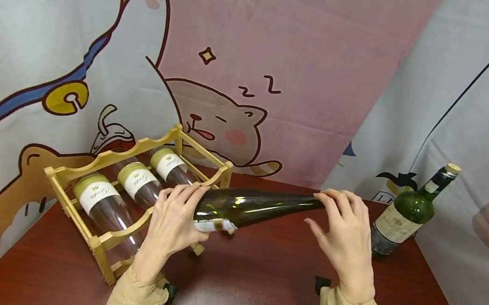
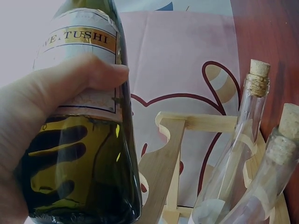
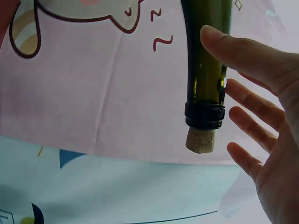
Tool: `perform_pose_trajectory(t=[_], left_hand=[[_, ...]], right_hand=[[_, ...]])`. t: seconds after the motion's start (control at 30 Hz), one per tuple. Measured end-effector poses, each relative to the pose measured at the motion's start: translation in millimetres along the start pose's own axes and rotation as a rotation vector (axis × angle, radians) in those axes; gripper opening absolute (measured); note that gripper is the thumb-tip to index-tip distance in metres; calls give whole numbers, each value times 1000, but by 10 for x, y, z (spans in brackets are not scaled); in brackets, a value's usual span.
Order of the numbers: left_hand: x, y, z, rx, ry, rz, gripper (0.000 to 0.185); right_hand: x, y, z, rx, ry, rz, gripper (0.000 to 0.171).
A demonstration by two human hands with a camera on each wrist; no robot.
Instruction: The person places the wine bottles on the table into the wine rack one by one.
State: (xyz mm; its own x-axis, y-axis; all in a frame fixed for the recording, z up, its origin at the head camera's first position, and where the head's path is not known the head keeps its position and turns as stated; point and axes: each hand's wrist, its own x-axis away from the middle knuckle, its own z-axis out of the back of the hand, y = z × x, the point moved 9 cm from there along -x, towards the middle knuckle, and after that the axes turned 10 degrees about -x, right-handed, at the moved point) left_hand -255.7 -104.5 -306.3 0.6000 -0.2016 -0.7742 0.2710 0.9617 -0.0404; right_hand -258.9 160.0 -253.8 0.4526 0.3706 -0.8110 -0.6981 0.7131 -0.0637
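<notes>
A dark green wine bottle (image 1: 254, 207) lies nearly level in the air over the table, base to the left and neck to the right. My left hand (image 1: 175, 219) grips its body near the base, thumb across the white label (image 2: 88, 46). At the neck is my right hand (image 1: 342, 232), its fingers loosely extended and spread; the thumb overlaps the neck in the right wrist view. A cork (image 3: 201, 141) plugs the mouth. Just left of the bottle stands a wooden wine rack (image 1: 97, 246) holding three clear bottles with white labels, one of them a clear bottle (image 1: 99, 198) at the front left.
Another green corked bottle (image 1: 402, 218) stands upright at the back right of the reddish-brown table (image 1: 249, 295). Behind the table hangs a cartoon-printed cloth (image 1: 297, 74). Corked necks of the rack's bottles (image 2: 254, 93) stick out from its near side.
</notes>
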Motion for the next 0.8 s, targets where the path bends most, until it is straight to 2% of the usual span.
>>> perform_pose_trajectory(t=[0.27,0.6,0.8], left_hand=[[3,52,15,-38,15,-42,96],[-6,131,20,-74,27,-88,93],[-1,159,30,-96,44,-117,93]], right_hand=[[13,13,-216,91,-104,13,61],[34,-21,-358,116,-126,39,51],[54,-7,-434,119,-181,19,46]])
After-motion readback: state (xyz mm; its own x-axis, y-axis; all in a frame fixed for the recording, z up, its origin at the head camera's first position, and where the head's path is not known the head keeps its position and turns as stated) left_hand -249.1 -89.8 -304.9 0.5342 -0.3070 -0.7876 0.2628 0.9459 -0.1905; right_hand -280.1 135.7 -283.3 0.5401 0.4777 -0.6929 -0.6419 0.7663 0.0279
